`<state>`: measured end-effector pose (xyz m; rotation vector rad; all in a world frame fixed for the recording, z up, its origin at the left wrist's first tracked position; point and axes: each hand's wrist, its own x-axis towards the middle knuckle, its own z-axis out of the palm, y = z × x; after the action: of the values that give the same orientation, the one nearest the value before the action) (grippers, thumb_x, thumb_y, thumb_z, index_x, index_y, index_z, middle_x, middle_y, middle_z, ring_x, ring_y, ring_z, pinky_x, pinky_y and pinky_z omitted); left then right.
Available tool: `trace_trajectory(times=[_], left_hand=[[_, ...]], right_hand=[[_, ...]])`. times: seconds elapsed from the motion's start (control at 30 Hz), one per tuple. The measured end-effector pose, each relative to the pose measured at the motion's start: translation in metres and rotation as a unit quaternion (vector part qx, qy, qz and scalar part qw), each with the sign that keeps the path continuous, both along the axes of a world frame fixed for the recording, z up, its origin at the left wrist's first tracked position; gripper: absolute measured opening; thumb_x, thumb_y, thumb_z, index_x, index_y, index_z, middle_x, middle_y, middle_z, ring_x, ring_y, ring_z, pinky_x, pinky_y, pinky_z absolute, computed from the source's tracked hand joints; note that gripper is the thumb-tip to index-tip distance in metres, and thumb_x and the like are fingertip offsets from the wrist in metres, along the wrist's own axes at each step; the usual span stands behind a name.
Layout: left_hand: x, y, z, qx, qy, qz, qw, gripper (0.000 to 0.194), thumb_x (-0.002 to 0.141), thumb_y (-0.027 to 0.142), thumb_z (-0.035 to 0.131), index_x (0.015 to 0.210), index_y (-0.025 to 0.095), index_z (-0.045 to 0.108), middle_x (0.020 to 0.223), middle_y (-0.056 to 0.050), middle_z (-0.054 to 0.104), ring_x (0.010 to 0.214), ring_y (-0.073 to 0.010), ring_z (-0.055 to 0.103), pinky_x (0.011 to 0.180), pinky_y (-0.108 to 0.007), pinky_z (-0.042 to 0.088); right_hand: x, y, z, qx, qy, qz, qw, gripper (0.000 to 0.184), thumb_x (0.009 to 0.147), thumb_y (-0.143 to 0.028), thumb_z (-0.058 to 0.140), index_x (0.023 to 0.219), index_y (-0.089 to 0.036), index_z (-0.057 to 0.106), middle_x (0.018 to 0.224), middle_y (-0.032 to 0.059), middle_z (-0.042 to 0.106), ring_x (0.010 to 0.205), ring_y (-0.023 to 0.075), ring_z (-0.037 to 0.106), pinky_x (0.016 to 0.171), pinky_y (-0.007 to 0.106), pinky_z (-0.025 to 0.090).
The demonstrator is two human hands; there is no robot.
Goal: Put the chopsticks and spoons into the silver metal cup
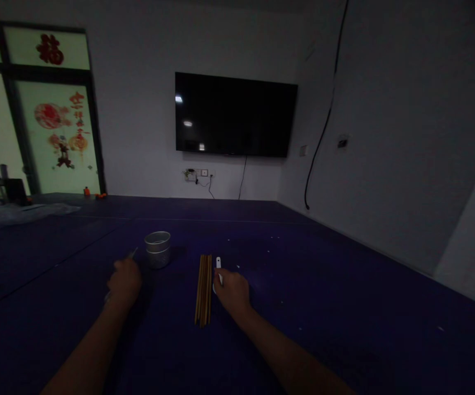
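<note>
My left hand point(124, 282) is closed around a thin grey utensil point(134, 253). One end sticks out past the fingers and a bit of the other shows by the wrist; its exact kind is hidden. Just right of that hand stands an upright silver metal cup point(158, 249), not touched by it. A bundle of brown wooden chopsticks point(203, 289) lies on the dark blue surface between my hands. Beside the chopsticks, my right hand point(232, 289) pinches a white spoon point(218, 262), its holed handle end pointing away from me and its lower part partly covered by the fingers.
The wide dark blue surface point(303, 340) reaches back to the wall, with small white scraps scattered on it. Clear plastic sheeting point(19, 214) and a black holder point(5, 189) are at far left. A black cable point(322, 140) hangs at right.
</note>
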<state>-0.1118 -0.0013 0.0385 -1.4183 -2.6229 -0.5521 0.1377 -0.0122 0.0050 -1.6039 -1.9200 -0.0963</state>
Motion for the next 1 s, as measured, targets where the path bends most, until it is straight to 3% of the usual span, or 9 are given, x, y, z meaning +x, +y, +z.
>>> trace_trajectory(times=[0.1, 0.2, 0.3, 0.4, 0.53, 0.6, 0.77, 1.0], left_hand=[[-0.004, -0.006, 0.015, 0.114, 0.0, 0.023, 0.993, 0.039, 0.085, 0.014, 0.026, 0.115, 0.001, 0.046, 0.101, -0.022, 0.053, 0.076, -0.028, 0.063, 0.056, -0.035, 0.048], [-0.005, -0.013, 0.029, 0.279, 0.015, 0.02, 0.96, 0.044, 0.085, 0.018, 0.029, 0.127, 0.006, 0.036, 0.107, -0.021, 0.05, 0.073, -0.0268, 0.062, 0.055, -0.039, 0.049], [0.007, -0.015, 0.032, 0.45, 0.051, -0.039, 0.891, 0.044, 0.086, 0.02, 0.03, 0.128, 0.007, 0.037, 0.106, -0.019, 0.051, 0.087, -0.0273, 0.058, 0.063, -0.039, 0.05], [0.035, -0.013, 0.021, 0.545, 0.122, -0.187, 0.808, 0.043, 0.088, 0.02, 0.029, 0.129, 0.008, 0.036, 0.101, -0.016, 0.055, 0.097, -0.0247, 0.054, 0.075, -0.039, 0.049], [0.081, -0.009, -0.01, 0.482, 0.17, -0.425, 0.747, 0.05, 0.089, 0.015, 0.031, 0.138, 0.018, 0.022, 0.107, -0.012, 0.058, 0.096, -0.0178, 0.057, 0.075, -0.03, 0.051], [0.097, -0.008, -0.026, 0.433, 0.214, -0.496, 0.721, 0.053, 0.089, 0.015, 0.03, 0.14, 0.017, 0.016, 0.109, -0.013, 0.059, 0.092, -0.016, 0.06, 0.071, -0.025, 0.051], [0.112, -0.006, -0.044, 0.392, 0.248, -0.546, 0.698, 0.056, 0.09, 0.013, 0.03, 0.141, 0.016, 0.007, 0.108, -0.014, 0.061, 0.083, -0.0149, 0.062, 0.067, -0.023, 0.052], [0.107, -0.004, -0.042, 0.365, 0.174, -0.584, 0.704, 0.053, 0.091, 0.019, 0.028, 0.141, 0.016, 0.01, 0.095, -0.011, 0.062, 0.077, -0.0138, 0.062, 0.062, -0.022, 0.052]], right_hand=[[0.001, 0.0, -0.001, 0.012, 0.002, 0.007, 1.0, 0.029, 0.086, -0.031, 0.041, 0.099, -0.027, 0.066, 0.072, 0.0036, 0.069, 0.065, 0.0162, 0.062, 0.057, 0.023, 0.036], [0.001, 0.001, -0.001, 0.023, 0.012, 0.015, 1.0, 0.027, 0.086, -0.03, 0.042, 0.095, -0.027, 0.067, 0.07, 0.003, 0.068, 0.063, 0.0164, 0.062, 0.055, 0.023, 0.034], [0.0, 0.001, -0.002, 0.032, 0.025, 0.018, 0.999, 0.026, 0.085, -0.028, 0.043, 0.093, -0.027, 0.067, 0.069, 0.0029, 0.068, 0.063, 0.0162, 0.062, 0.054, 0.023, 0.032], [0.0, 0.001, -0.002, 0.044, 0.033, 0.028, 0.998, 0.029, 0.087, -0.031, 0.039, 0.09, -0.026, 0.067, 0.07, 0.0037, 0.068, 0.063, 0.0163, 0.061, 0.054, 0.023, 0.031], [0.004, -0.001, 0.002, 0.065, 0.077, 0.058, 0.993, 0.044, 0.092, -0.038, 0.028, 0.08, -0.021, 0.066, 0.068, 0.0048, 0.066, 0.061, 0.0144, 0.059, 0.054, 0.023, 0.031], [0.007, -0.002, 0.004, 0.067, 0.121, 0.078, 0.987, 0.048, 0.092, -0.037, 0.025, 0.074, -0.019, 0.065, 0.064, 0.0044, 0.065, 0.058, 0.0135, 0.057, 0.055, 0.022, 0.032], [0.013, -0.003, 0.003, 0.043, 0.249, 0.166, 0.953, 0.039, 0.088, -0.032, 0.03, 0.072, -0.019, 0.062, 0.061, 0.0017, 0.061, 0.057, 0.0132, 0.054, 0.058, 0.022, 0.037], [0.012, -0.01, -0.003, 0.039, 0.336, 0.248, 0.908, 0.035, 0.083, -0.038, 0.039, 0.059, -0.017, 0.055, 0.058, 0.0003, 0.055, 0.055, 0.0123, 0.049, 0.056, 0.023, 0.037]])
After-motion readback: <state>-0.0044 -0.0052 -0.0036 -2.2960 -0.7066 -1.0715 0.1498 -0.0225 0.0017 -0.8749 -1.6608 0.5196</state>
